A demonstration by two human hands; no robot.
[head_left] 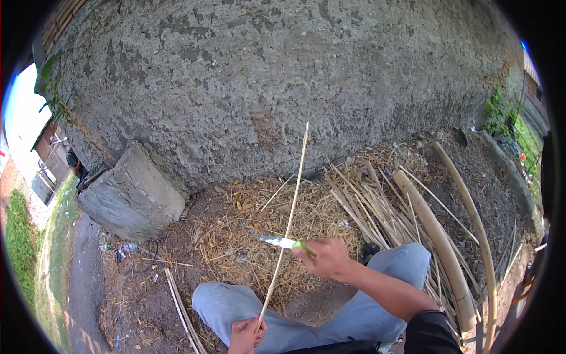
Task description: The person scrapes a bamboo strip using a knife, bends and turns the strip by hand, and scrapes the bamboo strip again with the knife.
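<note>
A long, thin bamboo strip (293,203) rises from between my knees toward the wall. My left hand (246,336) is closed round its lower end, close to my lap. In my right hand (326,258) is a knife (280,242) with a green and white handle, its blade pointing left. The blade lies across the strip around its middle; whether the edge touches it I cannot tell. My fingers wrap the knife's handle and hide part of it.
Split bamboo strips (377,203) lie heaped to the right, beside a thick bamboo pole (436,248) and a thinner curved pole (466,200). Shavings (236,236) cover the ground ahead. A rough wall (283,88) stands beyond, with a concrete block (135,192) at left. More strips (181,310) lie by my left knee.
</note>
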